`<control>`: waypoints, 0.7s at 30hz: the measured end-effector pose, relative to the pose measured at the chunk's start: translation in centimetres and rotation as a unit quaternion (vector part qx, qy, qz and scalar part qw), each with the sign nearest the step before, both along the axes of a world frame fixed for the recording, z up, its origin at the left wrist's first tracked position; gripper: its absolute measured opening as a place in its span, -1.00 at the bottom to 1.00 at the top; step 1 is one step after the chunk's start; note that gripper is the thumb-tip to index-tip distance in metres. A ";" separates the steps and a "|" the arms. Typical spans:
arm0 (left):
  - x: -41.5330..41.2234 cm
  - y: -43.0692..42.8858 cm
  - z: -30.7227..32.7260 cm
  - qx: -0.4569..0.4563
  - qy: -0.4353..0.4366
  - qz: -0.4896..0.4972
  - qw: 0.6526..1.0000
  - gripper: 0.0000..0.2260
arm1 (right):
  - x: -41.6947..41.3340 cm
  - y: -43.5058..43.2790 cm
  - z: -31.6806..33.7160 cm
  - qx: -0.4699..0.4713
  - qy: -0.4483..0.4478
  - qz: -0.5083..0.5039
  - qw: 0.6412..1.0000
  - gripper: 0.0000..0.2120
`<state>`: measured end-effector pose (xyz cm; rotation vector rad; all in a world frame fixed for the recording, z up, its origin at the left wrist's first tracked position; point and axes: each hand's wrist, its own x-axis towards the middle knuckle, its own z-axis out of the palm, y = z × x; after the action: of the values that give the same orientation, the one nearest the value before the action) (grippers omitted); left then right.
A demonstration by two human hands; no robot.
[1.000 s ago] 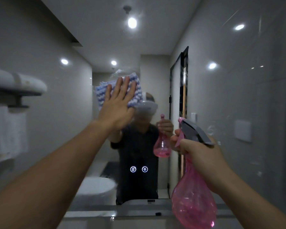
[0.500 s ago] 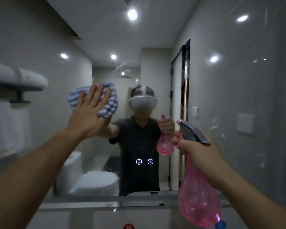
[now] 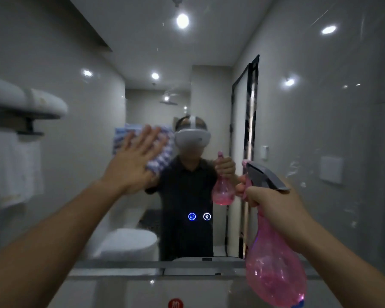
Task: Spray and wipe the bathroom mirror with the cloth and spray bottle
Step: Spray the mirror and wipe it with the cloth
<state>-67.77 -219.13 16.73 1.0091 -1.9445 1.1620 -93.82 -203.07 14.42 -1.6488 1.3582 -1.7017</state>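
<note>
The left hand [image 3: 133, 165] lies flat with its fingers straight and spread, pressing the cloth [image 3: 165, 150] against the mirror [image 3: 209, 85] a little left of centre, at about head height of the person reflected in the glass. The cloth is a thick, ribbed pad in blue and white stripes; it is blurred, and only its top and right edges show past the fingers. The right hand [image 3: 273, 210] is curled round the neck of the spray bottle [image 3: 273, 270], held upright in the air near the mirror's lower right, apart from the glass. The bottle has a translucent pink, pear-shaped body with pink liquid in its lower part, and a grey trigger head pointing toward the mirror. Pale smears [image 3: 295, 168] mark the glass to the right of the bottle's head. Two small round lit icons [image 3: 199, 216] glow low on the mirror.
</note>
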 end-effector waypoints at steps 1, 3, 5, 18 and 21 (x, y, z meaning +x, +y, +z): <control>-0.2 -0.1 0.8 0.019 0.088 0.012 0.996 -0.35 | 0.0 0.2 0.7 -0.011 0.007 -0.003 1.000 -0.70; -2.0 0.4 0.5 0.031 0.158 0.024 0.987 -0.33 | 0.6 0.4 2.7 -0.028 0.006 0.005 1.000 -0.67; -3.2 1.3 -2.8 0.018 0.043 0.016 0.999 -0.32 | 1.8 0.4 5.1 -0.051 -0.011 0.009 0.999 -0.64; 0.5 0.4 7.6 0.078 0.443 -0.007 0.893 -0.46 | 3.5 0.1 7.5 -0.060 0.032 -0.011 0.998 -0.96; -3.8 0.5 14.2 0.104 0.500 -0.092 0.855 -0.45 | 1.9 0.1 6.6 -0.077 0.015 -0.018 0.997 -0.93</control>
<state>-71.55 -218.67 30.90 1.1720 -1.2570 0.1805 -91.93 -202.93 20.97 -1.7487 1.3056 -1.8497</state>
